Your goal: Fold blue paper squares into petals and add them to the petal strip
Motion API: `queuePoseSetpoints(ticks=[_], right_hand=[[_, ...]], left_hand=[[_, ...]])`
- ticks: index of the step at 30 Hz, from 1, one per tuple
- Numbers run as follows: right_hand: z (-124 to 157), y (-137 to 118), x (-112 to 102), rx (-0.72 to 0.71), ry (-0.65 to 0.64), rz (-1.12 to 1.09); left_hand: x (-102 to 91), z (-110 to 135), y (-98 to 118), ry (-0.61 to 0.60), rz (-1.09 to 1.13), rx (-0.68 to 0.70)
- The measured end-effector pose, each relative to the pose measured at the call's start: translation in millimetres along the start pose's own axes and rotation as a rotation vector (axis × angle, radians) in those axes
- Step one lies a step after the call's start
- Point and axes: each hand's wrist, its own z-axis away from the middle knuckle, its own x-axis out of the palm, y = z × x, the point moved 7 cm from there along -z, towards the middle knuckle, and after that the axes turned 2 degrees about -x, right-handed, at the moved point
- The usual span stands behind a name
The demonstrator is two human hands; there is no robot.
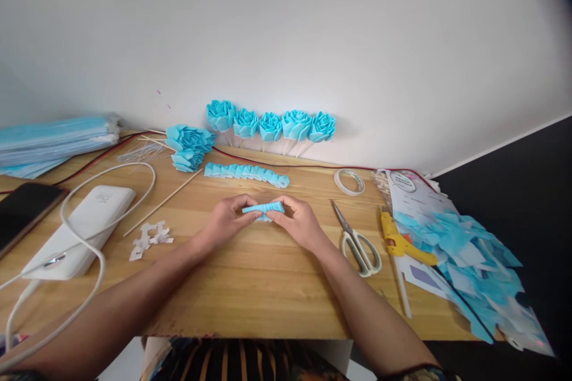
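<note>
My left hand [227,221] and my right hand [298,223] meet over the middle of the wooden table [250,286], fingers pinched on the two ends of a folded blue paper strip [263,209] held just above the wood. Behind it lies a longer pleated blue strip [246,173]. Several finished blue paper roses [270,124] on sticks lean against the white wall. A further blue rose [190,143] lies to their left.
Scissors [357,238], a yellow glue gun [400,241] and a tape roll [349,181] lie to the right, beside a heap of blue paper scraps [469,262]. On the left are a white power bank [84,229] with cable, a phone [24,208], stacked blue sheets [49,140], a wooden skewer [163,201] and white scraps [149,238].
</note>
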Motion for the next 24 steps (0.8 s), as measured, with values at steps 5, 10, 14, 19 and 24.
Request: queuePoseSetpoints(ticks=[5,10,14,19,24], right_hand=[[0,-4,-1,-0.008,0.020,0.030],[0,-6,0,-0.016,-0.013,-0.065],[1,-2,2,0.008,-0.025,-0.117],[-2,12,-1,0.084,0.055,-0.214],[-3,22,1,0.162,0.056,-0.326]], left_hand=[[3.2,0,-2,-0.035,-0.046,0.022],[1.7,1,-3,-0.026,-0.047,-0.009],[5.5,1,-6,-0.074,-0.035,-0.049],[4.9,2,5,-0.108,0.077,0.041],[10.5,2,1,-0.149,0.165,0.036]])
